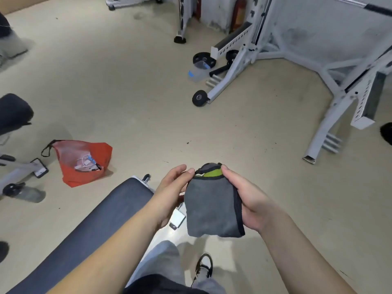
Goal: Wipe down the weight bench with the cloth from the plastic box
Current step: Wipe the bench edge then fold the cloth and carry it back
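We hold the folded grey cloth with black trim (212, 204) between both hands: our right hand (248, 198) curls round its right edge, and our left hand (174, 185) pinches its upper left corner. The dark padded weight bench (95, 230) lies under our left forearm. The clear plastic box (198, 71) sits well apart beside the white steel rack (239, 60).

My cloth (212, 206) is mid-grey with a black border, and a lime-green patch shows at its top fold. The bench (95, 225) pad is dark slate blue with a fine grainy texture. The floor (137, 102) is pale beige with small dark specks. The bag (84, 158) is orange-red, its strap (45, 149) black. The rack (239, 64) is white with rows of holes, the weight plates (204, 58) black, and the plastic box (198, 71) clear with a blue patch. My trousers (163, 259) are grey, and my shoe (204, 265) is black and white.
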